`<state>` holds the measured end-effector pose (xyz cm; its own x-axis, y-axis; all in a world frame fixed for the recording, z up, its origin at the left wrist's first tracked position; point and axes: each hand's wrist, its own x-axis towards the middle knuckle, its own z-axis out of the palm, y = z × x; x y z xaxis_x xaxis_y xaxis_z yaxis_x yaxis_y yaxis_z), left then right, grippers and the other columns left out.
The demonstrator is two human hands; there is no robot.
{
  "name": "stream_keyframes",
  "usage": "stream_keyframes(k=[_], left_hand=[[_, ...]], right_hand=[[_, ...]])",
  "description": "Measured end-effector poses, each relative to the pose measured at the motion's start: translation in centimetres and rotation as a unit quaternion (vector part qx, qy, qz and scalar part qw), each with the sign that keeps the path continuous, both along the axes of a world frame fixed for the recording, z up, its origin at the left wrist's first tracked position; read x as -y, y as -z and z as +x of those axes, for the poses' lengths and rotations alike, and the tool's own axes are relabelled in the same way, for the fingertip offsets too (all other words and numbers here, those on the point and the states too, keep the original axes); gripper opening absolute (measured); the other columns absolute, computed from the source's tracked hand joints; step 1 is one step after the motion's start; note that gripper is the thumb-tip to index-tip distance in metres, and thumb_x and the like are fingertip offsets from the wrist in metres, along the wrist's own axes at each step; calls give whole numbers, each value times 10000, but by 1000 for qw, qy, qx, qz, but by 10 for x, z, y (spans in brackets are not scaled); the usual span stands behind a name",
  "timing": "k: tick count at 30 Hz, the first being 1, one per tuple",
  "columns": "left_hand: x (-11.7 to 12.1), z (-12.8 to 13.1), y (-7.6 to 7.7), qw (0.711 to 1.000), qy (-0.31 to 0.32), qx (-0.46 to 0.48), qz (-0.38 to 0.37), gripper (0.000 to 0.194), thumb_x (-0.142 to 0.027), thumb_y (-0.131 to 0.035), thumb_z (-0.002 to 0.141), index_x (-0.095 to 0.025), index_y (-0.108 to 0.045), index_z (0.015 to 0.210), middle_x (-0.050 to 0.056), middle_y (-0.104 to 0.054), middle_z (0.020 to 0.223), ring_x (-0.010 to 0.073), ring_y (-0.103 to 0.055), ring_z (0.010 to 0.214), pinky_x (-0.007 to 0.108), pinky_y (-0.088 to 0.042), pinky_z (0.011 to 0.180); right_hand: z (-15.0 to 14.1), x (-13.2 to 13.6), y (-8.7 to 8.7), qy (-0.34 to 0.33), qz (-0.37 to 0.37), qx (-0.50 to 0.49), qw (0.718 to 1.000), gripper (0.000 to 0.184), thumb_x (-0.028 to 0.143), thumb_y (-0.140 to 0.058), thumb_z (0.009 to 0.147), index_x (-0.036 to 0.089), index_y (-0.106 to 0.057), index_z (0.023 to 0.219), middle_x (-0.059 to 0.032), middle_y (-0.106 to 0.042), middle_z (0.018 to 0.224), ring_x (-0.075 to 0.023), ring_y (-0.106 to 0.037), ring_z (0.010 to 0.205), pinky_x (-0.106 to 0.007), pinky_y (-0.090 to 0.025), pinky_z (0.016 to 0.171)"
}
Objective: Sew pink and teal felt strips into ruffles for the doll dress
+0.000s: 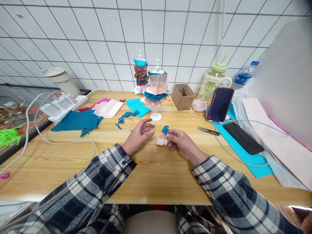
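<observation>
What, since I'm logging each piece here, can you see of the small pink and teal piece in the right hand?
The small piece has a teal part on top and a pale pink part below, uneven at its lower edge. It looks thin, like paper or cloth. The right hand pinches its side; the left hand is apart from it. Whether it touches the wooden table is unclear.

Beyond my pale yellow wood-grain table (158, 185) rises a wall of white tiles (104, 29) with thin dark grout lines. A plain whitish panel (287, 61) stands to my right. Light glares near the table's front left edge, and a pale rounded seat (151, 223) shows below.
</observation>
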<state>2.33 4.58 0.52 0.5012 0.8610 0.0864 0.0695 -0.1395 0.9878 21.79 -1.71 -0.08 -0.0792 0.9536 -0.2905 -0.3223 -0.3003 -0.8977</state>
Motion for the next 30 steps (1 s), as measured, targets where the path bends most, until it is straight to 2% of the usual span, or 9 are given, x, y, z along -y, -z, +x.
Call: stream_keyframes(k=[3,5,9,11,13,17,21,25,30], left_hand=[[10,7,0,997,67,2,-31,797,-494,-702,756,-223,-301,1389,134,-598,1184,224,-633,1015,367,-522,838],[16,11,1,998,57,-12,5,810,-451,-721,751,-226,-294,1402,137,-589,1210,226,-624,1038,354,-524,826],[17,13,2,995,12,-66,79,486,-385,-695,774,-169,-535,1178,107,-662,1068,212,-639,966,365,-519,853],[14,11,2,993,3,-83,80,381,-378,-673,781,-160,-586,1081,83,-692,966,197,-657,863,360,-531,819],[12,9,1,991,-12,-101,87,340,-371,-654,785,-157,-610,1046,70,-708,928,196,-664,829,350,-537,797],[12,7,-4,975,-5,-165,146,278,-312,-606,794,-162,-657,1023,72,-719,1002,208,-663,915,342,-519,848],[16,8,-7,960,56,-201,186,252,-303,-577,810,-189,-696,1000,55,-727,1010,204,-665,929,326,-512,848],[17,7,-7,959,74,-201,185,256,-354,-582,819,-195,-705,977,49,-734,1002,205,-672,914,321,-516,843],[14,5,-9,962,22,-209,173,329,-433,-641,776,-196,-667,1003,46,-725,997,214,-668,908,325,-524,818]], right_hand=[[-6,1,2,-5,17,1,1000,340,419,-822,591,174,-672,772,46,-588,590,-43,-423,442,-165,-297,389],[-9,1,4,-10,26,15,1000,334,426,-815,598,169,-682,766,54,-563,549,-41,-384,427,-170,-276,383],[-9,3,6,-31,21,15,999,351,398,-782,641,184,-684,901,25,-645,658,-62,-502,493,-176,-369,444],[-7,2,5,-50,17,40,998,378,364,-753,660,195,-662,986,-11,-697,810,-87,-577,570,-197,-428,491],[-3,1,4,-38,20,108,993,345,351,-711,677,193,-635,975,-22,-699,842,-99,-582,564,-214,-436,483],[4,0,0,57,118,257,957,276,393,-651,733,187,-597,908,-2,-642,775,-94,-524,564,-216,-418,493],[3,2,-2,21,192,305,933,382,438,-656,758,191,-606,1044,-38,-675,930,-121,-569,704,-246,-458,618],[0,2,2,-5,189,377,907,282,383,-690,732,200,-663,944,4,-673,752,-107,-505,590,-236,-412,569],[5,-2,7,15,162,370,914,224,405,-655,750,182,-659,767,5,-654,670,-105,-502,556,-221,-387,518]])
